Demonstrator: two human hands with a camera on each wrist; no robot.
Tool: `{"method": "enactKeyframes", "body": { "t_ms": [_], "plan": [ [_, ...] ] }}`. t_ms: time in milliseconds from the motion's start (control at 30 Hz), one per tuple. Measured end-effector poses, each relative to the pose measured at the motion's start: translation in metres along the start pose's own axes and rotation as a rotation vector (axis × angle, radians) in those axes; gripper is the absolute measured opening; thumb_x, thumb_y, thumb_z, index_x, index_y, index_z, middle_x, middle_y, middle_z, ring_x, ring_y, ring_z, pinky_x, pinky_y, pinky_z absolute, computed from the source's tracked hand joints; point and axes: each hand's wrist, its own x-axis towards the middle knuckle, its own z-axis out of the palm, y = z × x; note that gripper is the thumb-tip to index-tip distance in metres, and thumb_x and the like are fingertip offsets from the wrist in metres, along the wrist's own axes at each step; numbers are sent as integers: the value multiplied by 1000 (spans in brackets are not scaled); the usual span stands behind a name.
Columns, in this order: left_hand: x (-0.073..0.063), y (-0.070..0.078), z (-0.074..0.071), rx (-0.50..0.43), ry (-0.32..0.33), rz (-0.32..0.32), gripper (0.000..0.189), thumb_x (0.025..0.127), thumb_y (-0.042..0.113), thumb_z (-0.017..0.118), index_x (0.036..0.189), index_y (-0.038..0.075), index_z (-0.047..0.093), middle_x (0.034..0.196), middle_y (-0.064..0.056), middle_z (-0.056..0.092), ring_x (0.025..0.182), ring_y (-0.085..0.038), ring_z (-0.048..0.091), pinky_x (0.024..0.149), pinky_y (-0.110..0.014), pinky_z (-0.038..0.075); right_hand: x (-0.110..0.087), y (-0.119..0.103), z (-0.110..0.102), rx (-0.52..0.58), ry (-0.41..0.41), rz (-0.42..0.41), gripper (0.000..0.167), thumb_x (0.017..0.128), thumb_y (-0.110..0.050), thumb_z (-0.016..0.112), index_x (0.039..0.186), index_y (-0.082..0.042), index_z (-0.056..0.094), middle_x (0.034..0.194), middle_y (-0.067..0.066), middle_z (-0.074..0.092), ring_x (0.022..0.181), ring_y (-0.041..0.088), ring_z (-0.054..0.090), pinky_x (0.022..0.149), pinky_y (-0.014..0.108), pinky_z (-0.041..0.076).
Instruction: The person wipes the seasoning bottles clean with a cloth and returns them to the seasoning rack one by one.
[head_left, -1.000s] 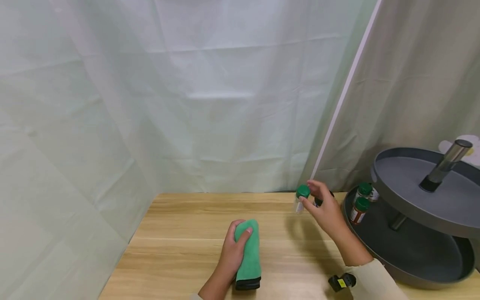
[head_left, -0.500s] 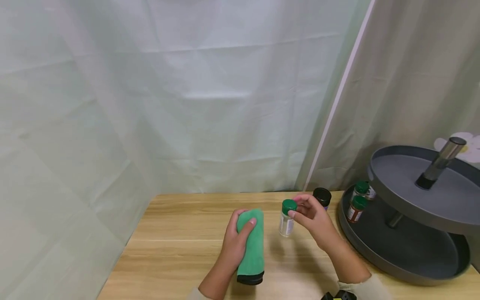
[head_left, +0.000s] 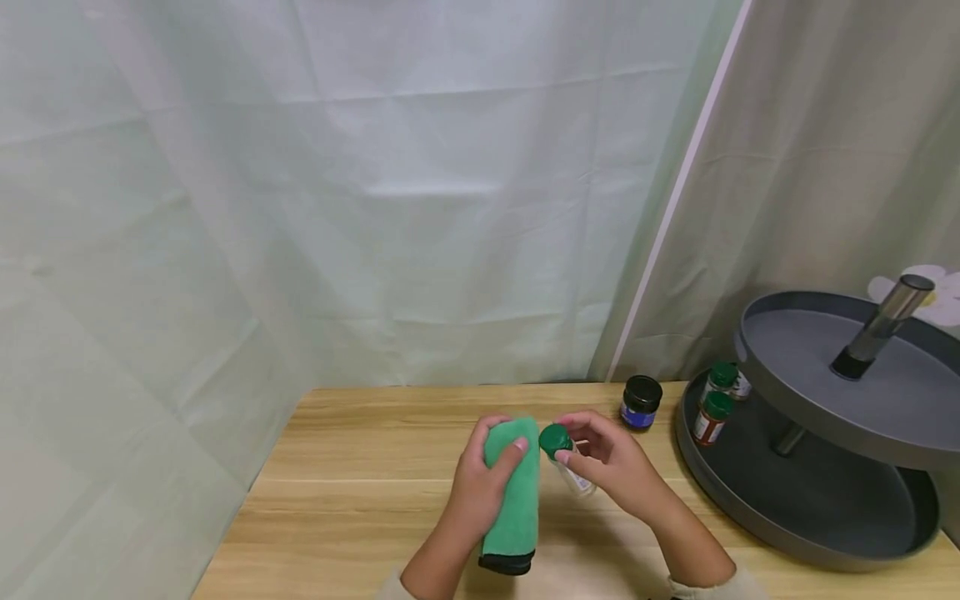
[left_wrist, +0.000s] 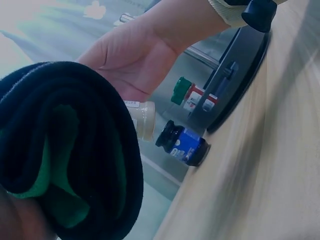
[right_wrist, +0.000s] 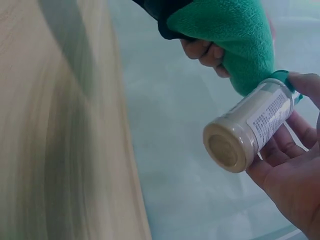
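Note:
My left hand (head_left: 482,492) grips a folded green cloth (head_left: 517,500) with a black edge, thumb lying across its front. Just to the right, my right hand (head_left: 611,467) holds a small clear spice jar (head_left: 576,478) by its green lid, tilted in the air. In the right wrist view the jar (right_wrist: 250,125) shows pale contents and a printed label, and its lid end is close against the cloth (right_wrist: 235,40); whether they touch I cannot tell. From the left wrist view, the cloth's rolled end (left_wrist: 75,145) hides part of the jar (left_wrist: 142,119).
A dark jar with a blue label (head_left: 641,403) stands at the back of the wooden table (head_left: 360,467). On the right is a grey two-tier round tray (head_left: 840,500), with green-lidded spice jars (head_left: 711,418) on its lower level. Pale curtains (head_left: 450,250) hang behind the table.
My right hand has brought the spice jar left and nearer from beside the dark jar, tilting it toward the cloth. The dark jar is now uncovered. My left hand has shifted slightly right with the cloth.

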Motion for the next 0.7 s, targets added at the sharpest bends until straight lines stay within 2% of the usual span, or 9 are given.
{"method": "enactKeyframes", "body": {
  "t_ms": [167, 333, 467, 700],
  "plan": [
    [-2, 1, 1, 20, -23, 15, 42, 98, 41, 65, 132, 21, 51, 113, -14, 60, 87, -21, 63, 70, -36, 56, -1, -3, 1, -29, 23, 28, 34, 94, -6, 69, 126, -3, 58, 112, 13, 64, 100, 9, 64, 83, 25, 55],
    [-3, 0, 1, 58, -16, 16, 40, 97, 44, 65, 130, 24, 52, 113, -12, 61, 87, -21, 63, 70, -37, 56, -2, -3, 3, -53, 64, 43, 28, 93, -9, 72, 118, -7, 60, 113, 12, 65, 98, 7, 65, 85, 23, 54],
    [-3, 0, 1, 85, -20, 26, 40, 97, 46, 65, 129, 26, 53, 114, -10, 61, 89, -21, 63, 71, -37, 56, -2, -2, 5, -124, 92, 38, 26, 92, -15, 74, 115, -12, 62, 112, 7, 68, 98, 7, 66, 87, 24, 55],
    [-5, 3, 1, 116, -47, 60, 38, 97, 45, 65, 128, 28, 53, 113, -8, 60, 90, -20, 62, 71, -36, 55, -1, -2, 9, -262, 127, 48, 29, 88, -24, 79, 114, -20, 66, 108, -2, 69, 94, 6, 67, 81, 26, 58]
  ]
}}
